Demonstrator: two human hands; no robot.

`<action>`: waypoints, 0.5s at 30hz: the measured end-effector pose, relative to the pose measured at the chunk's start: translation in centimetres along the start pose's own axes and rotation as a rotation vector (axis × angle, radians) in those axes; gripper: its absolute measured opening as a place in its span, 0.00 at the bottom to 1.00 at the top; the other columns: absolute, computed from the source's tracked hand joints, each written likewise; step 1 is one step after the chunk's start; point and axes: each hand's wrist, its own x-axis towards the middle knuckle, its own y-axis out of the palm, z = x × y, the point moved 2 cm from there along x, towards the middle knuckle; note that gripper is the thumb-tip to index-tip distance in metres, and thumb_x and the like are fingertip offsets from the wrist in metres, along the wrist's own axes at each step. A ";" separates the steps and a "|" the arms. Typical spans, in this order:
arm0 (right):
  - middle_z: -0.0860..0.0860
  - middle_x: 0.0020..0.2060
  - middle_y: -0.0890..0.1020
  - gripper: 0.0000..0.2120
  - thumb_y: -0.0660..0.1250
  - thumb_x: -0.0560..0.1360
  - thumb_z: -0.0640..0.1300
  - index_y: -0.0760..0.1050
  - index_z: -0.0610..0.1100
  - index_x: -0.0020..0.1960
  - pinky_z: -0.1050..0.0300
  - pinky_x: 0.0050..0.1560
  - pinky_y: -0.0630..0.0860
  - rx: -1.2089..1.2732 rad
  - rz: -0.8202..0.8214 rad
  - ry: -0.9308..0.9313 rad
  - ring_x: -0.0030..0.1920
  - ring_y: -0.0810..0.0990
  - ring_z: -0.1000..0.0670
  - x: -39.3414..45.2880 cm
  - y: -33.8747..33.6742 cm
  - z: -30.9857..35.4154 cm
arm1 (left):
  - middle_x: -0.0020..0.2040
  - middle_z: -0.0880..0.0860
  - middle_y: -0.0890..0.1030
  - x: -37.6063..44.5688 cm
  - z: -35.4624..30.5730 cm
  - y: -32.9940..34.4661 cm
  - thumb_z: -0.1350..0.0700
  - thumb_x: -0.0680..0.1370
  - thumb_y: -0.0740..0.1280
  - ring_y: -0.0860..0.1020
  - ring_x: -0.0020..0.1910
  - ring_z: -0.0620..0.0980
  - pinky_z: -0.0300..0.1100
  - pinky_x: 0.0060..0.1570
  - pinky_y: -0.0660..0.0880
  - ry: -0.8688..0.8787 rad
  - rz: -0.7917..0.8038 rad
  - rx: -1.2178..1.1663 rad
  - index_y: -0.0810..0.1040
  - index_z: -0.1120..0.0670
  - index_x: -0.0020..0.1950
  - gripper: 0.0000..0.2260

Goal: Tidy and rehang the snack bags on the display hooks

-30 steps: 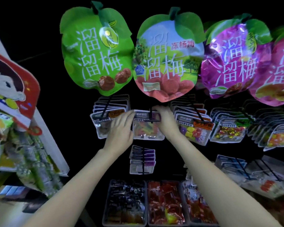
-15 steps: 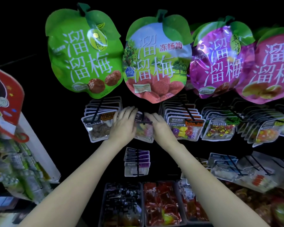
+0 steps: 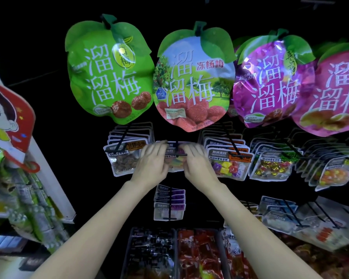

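Head view of a dark display wall hung with snack bags. At centre frame, a small clear snack pouch with a dark header strip and multicoloured sweets (image 3: 174, 158) hangs at the front end of a black wire display hook (image 3: 179, 154), whose crossbar lies horizontally just above the pouch's middle. The left hand (image 3: 152, 161) covers the pouch's left edge and the right hand (image 3: 197, 163) its right edge; both sets of fingers curl inward onto the pouch, so each grip appears closed narrowly on the packet, though motion blur at the fingertips hides the exact contact. The pouch lies directly between the two hands and just above the wrists, equally near to each. Its long axis runs left to right across the frame, while the hook's rod runs away from the viewer into the wall; the judgement is that any seating of the pouch must travel along that rod, toward the top of the frame. To the left hangs a row of clear pouches of brown dried fruit (image 3: 125, 158), to the right a row of clear pouches of coloured cubes (image 3: 229, 164), both close beside the hands. Above hang large leaf-topped fruit-shaped bags, green (image 3: 109, 77) and red-and-green (image 3: 193, 83). Below centre hangs a short stack of purple-labelled pouches (image 3: 169, 202).
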 end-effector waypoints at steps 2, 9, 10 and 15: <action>0.42 0.49 0.78 0.20 0.56 0.67 0.34 0.72 0.36 0.57 0.50 0.63 0.63 0.056 0.033 0.031 0.54 0.74 0.41 0.2 0.1 -0.1 | 0.66 0.58 0.72 0.5 -0.1 -0.2 0.60 0.71 0.60 0.69 0.67 0.57 0.45 0.67 0.53 -0.008 0.022 -0.014 0.71 0.62 0.65 0.22; 0.39 0.64 0.72 0.24 0.63 0.67 0.30 0.71 0.33 0.63 0.47 0.70 0.58 0.063 0.177 0.055 0.66 0.68 0.40 1.1 0.1 -0.6 | 0.76 0.53 0.58 1.9 -0.2 -0.2 0.55 0.76 0.62 0.53 0.75 0.49 0.44 0.70 0.43 -0.005 0.122 0.066 0.63 0.58 0.72 0.25; 0.39 0.66 0.71 0.25 0.63 0.68 0.31 0.70 0.33 0.65 0.48 0.71 0.56 0.058 0.189 0.056 0.67 0.67 0.41 1.1 0.1 -0.7 | 0.76 0.52 0.57 1.9 -0.2 0.0 0.55 0.77 0.61 0.52 0.75 0.48 0.45 0.71 0.43 -0.015 0.129 0.071 0.62 0.57 0.73 0.25; 0.38 0.64 0.72 0.26 0.65 0.67 0.29 0.70 0.32 0.65 0.41 0.68 0.64 0.067 0.111 0.048 0.66 0.69 0.39 0.9 -0.1 -0.3 | 0.73 0.55 0.63 1.6 -0.4 -0.3 0.59 0.74 0.64 0.59 0.73 0.52 0.47 0.71 0.47 -0.018 0.056 0.000 0.65 0.59 0.71 0.25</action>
